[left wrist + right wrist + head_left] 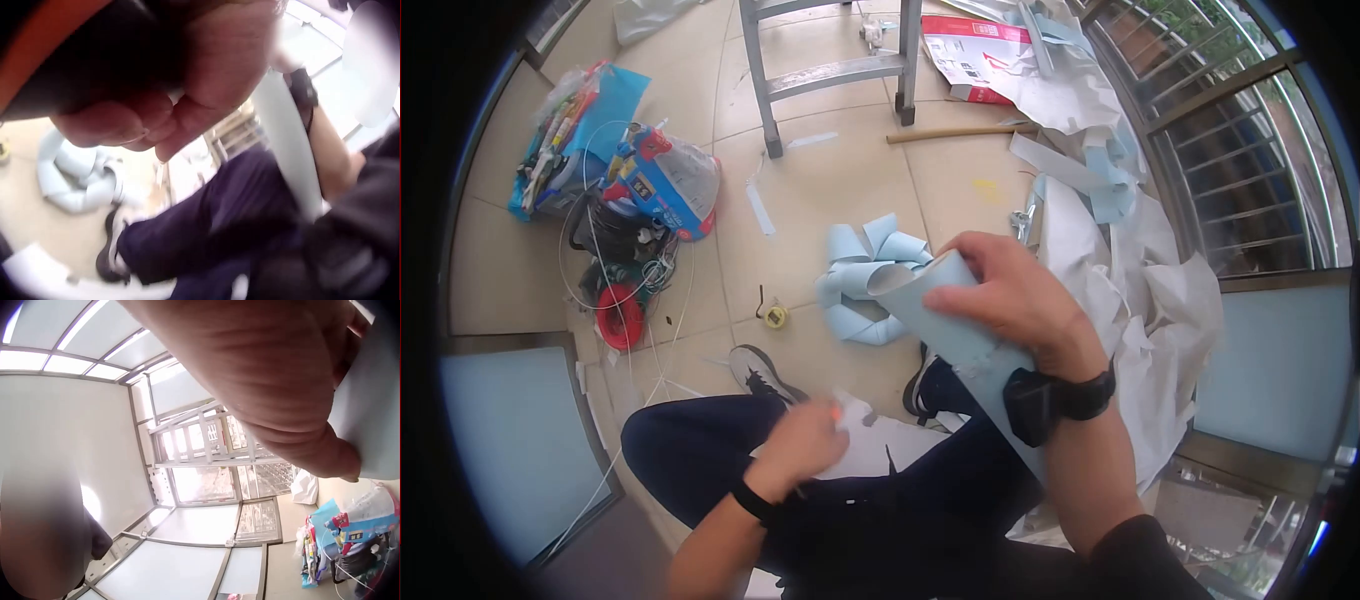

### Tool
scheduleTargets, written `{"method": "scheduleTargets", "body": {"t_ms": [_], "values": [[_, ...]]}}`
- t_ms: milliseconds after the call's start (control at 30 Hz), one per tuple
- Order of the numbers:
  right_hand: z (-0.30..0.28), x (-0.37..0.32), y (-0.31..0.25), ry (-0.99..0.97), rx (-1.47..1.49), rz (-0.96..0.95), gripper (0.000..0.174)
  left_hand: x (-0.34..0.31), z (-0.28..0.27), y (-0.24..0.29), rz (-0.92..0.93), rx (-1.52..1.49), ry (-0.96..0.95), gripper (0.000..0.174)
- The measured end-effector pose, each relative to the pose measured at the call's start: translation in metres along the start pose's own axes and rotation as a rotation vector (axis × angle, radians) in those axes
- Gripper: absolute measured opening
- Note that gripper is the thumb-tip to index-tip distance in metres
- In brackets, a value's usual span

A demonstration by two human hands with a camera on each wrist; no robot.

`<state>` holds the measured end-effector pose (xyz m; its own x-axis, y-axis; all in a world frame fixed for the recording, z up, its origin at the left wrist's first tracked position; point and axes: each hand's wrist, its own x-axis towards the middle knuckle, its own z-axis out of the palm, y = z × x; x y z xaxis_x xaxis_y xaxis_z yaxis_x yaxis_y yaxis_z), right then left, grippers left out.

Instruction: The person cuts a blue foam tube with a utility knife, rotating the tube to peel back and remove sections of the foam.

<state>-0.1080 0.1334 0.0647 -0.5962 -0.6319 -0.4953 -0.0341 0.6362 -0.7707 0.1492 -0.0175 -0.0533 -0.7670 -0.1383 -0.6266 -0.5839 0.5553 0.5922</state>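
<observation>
My right hand [1015, 300] grips the upper end of a pale blue wallpaper roll [950, 325], thumb on the near side and fingers behind. The roll slants over my right thigh, its lower end hidden behind the forearm. The left hand [802, 440] hovers blurred over my lap with curled fingers. At its fingertips shows a bit of orange, and the left wrist view has a black thing with an orange edge [44, 47] close against the hand; its kind cannot be told. Curled wallpaper strips [865, 275] lie on the floor in front of me.
A stepladder [835, 80] stands ahead. Bags of tools [665, 185] and a red reel [619, 316] lie at left, a tape measure [775, 317] nearer. Crumpled white sheeting [1100, 290] covers the floor at right. Behind the strips lies a brown stick [950, 132].
</observation>
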Motion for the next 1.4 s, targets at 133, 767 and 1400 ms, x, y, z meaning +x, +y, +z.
{"method": "scheduleTargets", "body": {"t_ms": [133,767,1400], "values": [[0.011,0.003,0.006,-0.007,-0.078,-0.097,0.054,-0.011,-0.038,0.022,0.004,-0.554,0.077,0.031],[0.010,-0.003,0.008,0.001,-0.086,-0.155,0.052,-0.070,-0.042,0.079,0.387,0.064,0.313,0.039],[0.020,0.007,0.013,-0.004,-0.131,-0.129,0.053,-0.053,-0.053,0.149,0.281,0.302,0.157,0.021]]}}
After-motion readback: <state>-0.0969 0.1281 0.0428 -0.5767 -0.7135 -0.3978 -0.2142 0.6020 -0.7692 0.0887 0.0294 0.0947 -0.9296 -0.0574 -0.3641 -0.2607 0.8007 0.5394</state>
